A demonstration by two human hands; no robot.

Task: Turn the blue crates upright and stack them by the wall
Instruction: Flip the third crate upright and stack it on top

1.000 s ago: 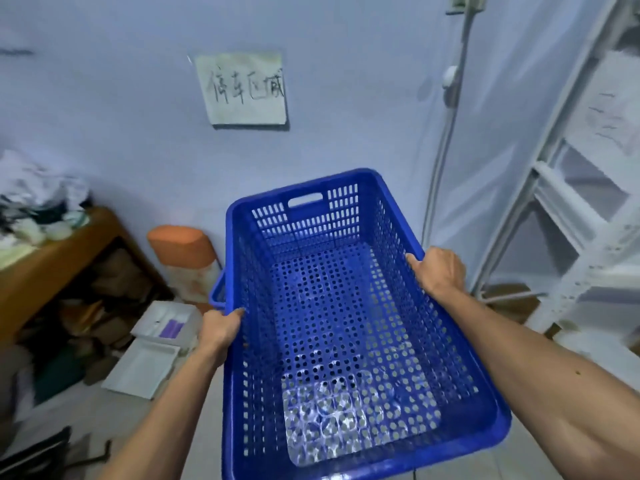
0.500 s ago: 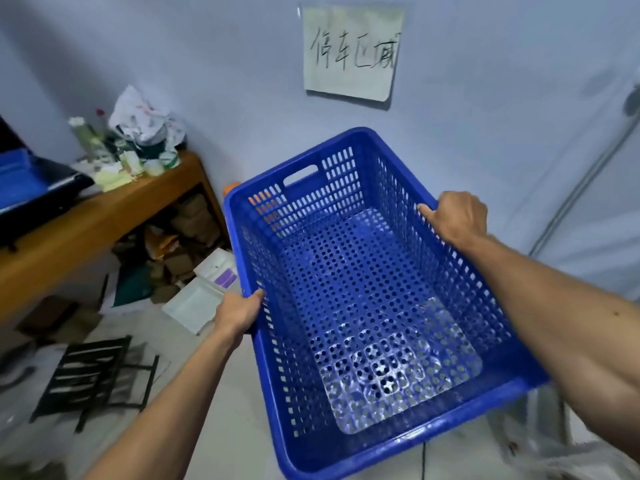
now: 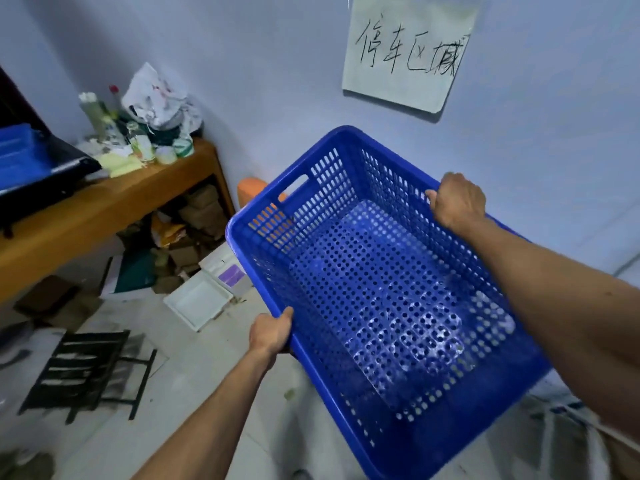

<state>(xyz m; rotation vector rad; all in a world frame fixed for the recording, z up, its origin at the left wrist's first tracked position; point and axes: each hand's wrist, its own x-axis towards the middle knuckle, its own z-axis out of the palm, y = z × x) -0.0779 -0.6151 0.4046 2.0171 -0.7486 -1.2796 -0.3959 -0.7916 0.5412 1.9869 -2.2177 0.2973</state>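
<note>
I hold one blue perforated crate (image 3: pixel 381 299) upright in the air in front of the wall (image 3: pixel 277 64), its open top facing me and its far end turned left. My left hand (image 3: pixel 272 332) grips the left long rim. My right hand (image 3: pixel 457 200) grips the right long rim, fingers curled over the edge. The crate is empty. Through the holes at its far end an orange object (image 3: pixel 251 188) shows by the wall.
A wooden bench (image 3: pixel 104 209) with bottles, a crumpled bag and a black case stands at the left, with boxes under it. White trays (image 3: pixel 197 301) and a black metal rack (image 3: pixel 83 368) lie on the floor. A handwritten paper sign (image 3: pixel 408 53) hangs on the wall.
The view swung left, so the sign went to the upper right and the bench came in. The crate turned with its far end toward the left; both hands kept their grip.
</note>
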